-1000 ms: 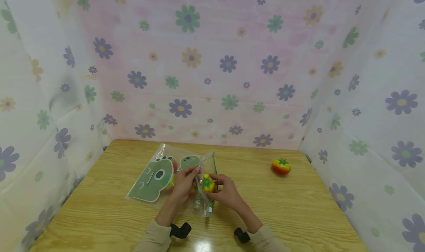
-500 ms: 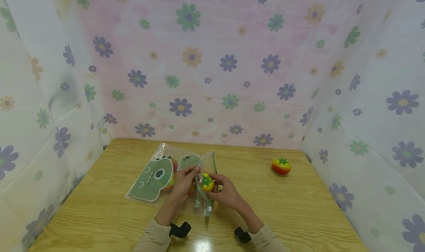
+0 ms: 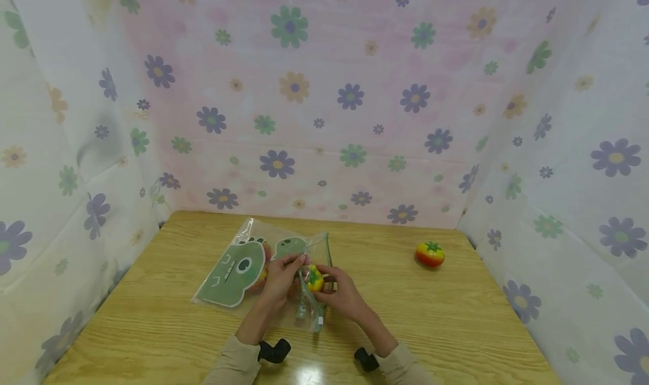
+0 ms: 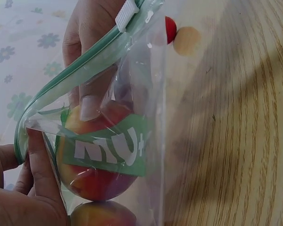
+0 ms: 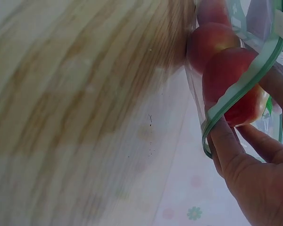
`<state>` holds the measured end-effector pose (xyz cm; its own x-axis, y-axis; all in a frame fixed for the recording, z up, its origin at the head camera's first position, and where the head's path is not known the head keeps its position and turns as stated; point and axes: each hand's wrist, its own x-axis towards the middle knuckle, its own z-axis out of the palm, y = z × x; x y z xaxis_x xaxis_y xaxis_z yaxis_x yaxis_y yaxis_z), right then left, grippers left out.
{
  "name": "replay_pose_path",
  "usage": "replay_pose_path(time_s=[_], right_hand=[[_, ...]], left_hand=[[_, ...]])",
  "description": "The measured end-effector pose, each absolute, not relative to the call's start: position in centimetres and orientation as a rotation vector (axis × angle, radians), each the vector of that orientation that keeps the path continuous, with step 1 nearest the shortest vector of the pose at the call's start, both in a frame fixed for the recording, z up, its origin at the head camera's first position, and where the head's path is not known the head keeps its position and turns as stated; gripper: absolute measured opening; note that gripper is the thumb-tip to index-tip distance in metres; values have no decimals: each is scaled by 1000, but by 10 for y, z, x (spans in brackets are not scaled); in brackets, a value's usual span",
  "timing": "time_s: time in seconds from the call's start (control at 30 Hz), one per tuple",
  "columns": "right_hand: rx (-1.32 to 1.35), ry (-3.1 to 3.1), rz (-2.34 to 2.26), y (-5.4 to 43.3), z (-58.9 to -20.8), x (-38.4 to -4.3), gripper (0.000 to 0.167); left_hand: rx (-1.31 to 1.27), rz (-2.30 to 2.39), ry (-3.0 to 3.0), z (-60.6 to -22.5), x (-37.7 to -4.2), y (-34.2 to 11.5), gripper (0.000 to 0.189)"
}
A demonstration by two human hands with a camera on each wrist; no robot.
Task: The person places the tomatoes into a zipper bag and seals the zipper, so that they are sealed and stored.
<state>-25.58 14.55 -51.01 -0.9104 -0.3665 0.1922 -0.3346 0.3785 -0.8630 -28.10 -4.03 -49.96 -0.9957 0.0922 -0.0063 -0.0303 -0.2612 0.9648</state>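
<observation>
A clear zip bag (image 3: 220, 283) with a green cartoon dinosaur print lies on the table, its green-edged mouth toward the right. My left hand (image 3: 278, 280) pinches the bag's edge near the mouth. With thumb and fingers my right hand (image 3: 345, 295) grips a red-and-yellow toy tomato (image 3: 315, 280) with green leaves, inside the mouth. The left wrist view shows that tomato behind the clear plastic and green print, the right thumb (image 4: 90, 107) on it. Other red fruits (image 5: 211, 43) sit deeper in the bag, partly hidden by the print in the head view.
Another toy tomato (image 3: 430, 255) rests on the wooden table (image 3: 405, 317) at the right. A white slider (image 3: 320, 320) sits on the bag's zip. Black devices (image 3: 274, 352) are worn at both wrists. Flower-patterned cloth (image 3: 324, 120) closes off the back and sides.
My right hand has moved slightly left, taking the toy tomato further into the bag's mouth. The left hand stays on the bag's edge.
</observation>
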Motion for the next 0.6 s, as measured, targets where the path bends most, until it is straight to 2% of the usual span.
replay_pose_path(time_s=[0.6], right_hand=[[-787, 2526, -1589, 146, -508, -249, 54]], left_hand=[[36, 2450, 1858, -500, -279, -39, 30]])
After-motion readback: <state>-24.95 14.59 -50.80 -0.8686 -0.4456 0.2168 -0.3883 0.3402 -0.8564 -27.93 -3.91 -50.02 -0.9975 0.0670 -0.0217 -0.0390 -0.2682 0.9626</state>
